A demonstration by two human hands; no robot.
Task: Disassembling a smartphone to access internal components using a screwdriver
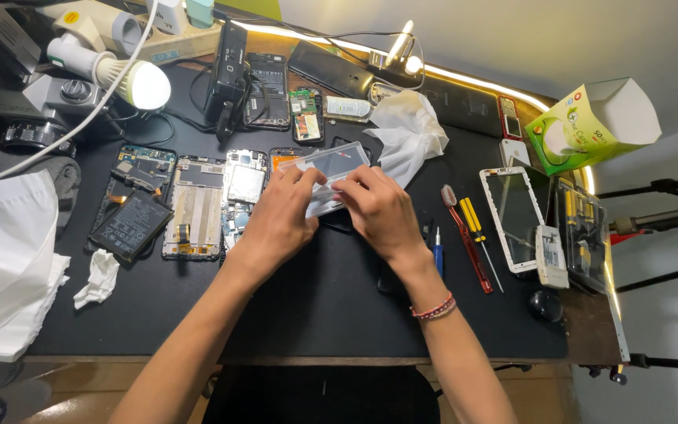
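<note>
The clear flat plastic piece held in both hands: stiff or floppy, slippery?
The clear plastic piece looks thin and glossy, so probably light, slightly flexible and slippery. Both the left hand and right hand pinch it, suggesting it needs steadying.

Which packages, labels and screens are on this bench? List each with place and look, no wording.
Green and white carton: far right, tilted, flap open.
White-framed phone screen: right of the screwdrivers, flat, dark glass.
Clear flat plastic package: centre, held by left hand and right hand.
Black battery with label: left, lying flat.
</note>
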